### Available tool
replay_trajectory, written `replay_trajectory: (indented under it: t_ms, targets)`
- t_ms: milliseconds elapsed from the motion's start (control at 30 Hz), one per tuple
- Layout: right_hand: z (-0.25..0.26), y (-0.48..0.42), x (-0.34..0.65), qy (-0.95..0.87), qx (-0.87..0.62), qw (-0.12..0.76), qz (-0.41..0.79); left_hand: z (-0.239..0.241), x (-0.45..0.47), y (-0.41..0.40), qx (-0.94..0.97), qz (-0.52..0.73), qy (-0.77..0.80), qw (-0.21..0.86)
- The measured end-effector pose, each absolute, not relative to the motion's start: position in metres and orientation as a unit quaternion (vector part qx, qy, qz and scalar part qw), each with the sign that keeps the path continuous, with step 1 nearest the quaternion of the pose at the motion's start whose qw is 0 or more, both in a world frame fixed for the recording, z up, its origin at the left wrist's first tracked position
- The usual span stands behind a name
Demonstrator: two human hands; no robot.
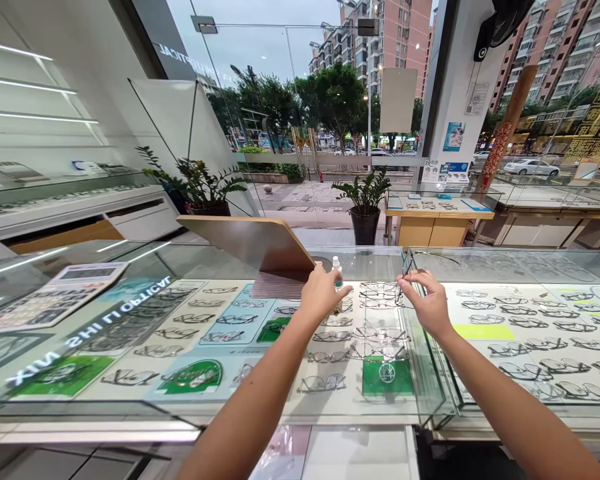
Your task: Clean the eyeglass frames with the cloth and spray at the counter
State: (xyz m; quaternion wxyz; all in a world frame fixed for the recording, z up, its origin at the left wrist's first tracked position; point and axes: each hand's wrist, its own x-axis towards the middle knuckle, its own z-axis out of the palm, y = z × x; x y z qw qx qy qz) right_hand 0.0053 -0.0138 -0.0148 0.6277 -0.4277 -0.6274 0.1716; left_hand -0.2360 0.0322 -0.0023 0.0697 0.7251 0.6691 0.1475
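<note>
My right hand (427,300) pinches a pair of eyeglasses (406,261) with thin dark frames, held up over the glass counter. My left hand (323,292) reaches over the counter, thumb stretched out to the right and apart from the fingers. Just beyond it stands a small white-capped bottle (337,264), partly hidden by the hand. A tilted wood-edged board, which looks like a tabletop mirror (250,241), has its right corner right by my left fingers; whether they touch it I cannot tell.
Rows of eyeglasses (325,383) lie inside the glass display counter (280,415), with green cards among them. A printed calendar-like sheet (55,293) lies on the left. Potted plants (365,227) stand beyond, before a glass front. Another display case (530,413) adjoins on the right.
</note>
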Motion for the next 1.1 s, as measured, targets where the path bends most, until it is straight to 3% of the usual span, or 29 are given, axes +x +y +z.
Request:
replay_trajectory:
  t_ms: [167,633,767,867,1000,1100]
  targets:
    - [-0.014,-0.015,0.005,-0.629,-0.425,0.627,0.175,-0.02,-0.233,0.042,0.735,0.212,0.638,0.083]
    - [-0.014,-0.013,0.004,-0.621,-0.426,0.633,0.182,-0.037,-0.239,0.06,0.734,0.174,0.648,0.1]
    - [-0.014,-0.013,0.004,-0.616,-0.429,0.635,0.184,-0.034,-0.237,0.057,0.737,0.24,0.628,0.077]
    - [-0.014,-0.012,0.005,-0.609,-0.429,0.638,0.194,-0.029,-0.235,0.053,0.731,0.359,0.576,0.074]
    - [-0.013,-0.012,0.005,-0.6,-0.427,0.639,0.223,-0.026,-0.226,0.048,0.686,0.529,0.448,0.222]
    - [-0.013,-0.013,0.004,-0.598,-0.432,0.635,0.229,-0.025,-0.217,0.043,0.624,0.587,0.37,0.359]
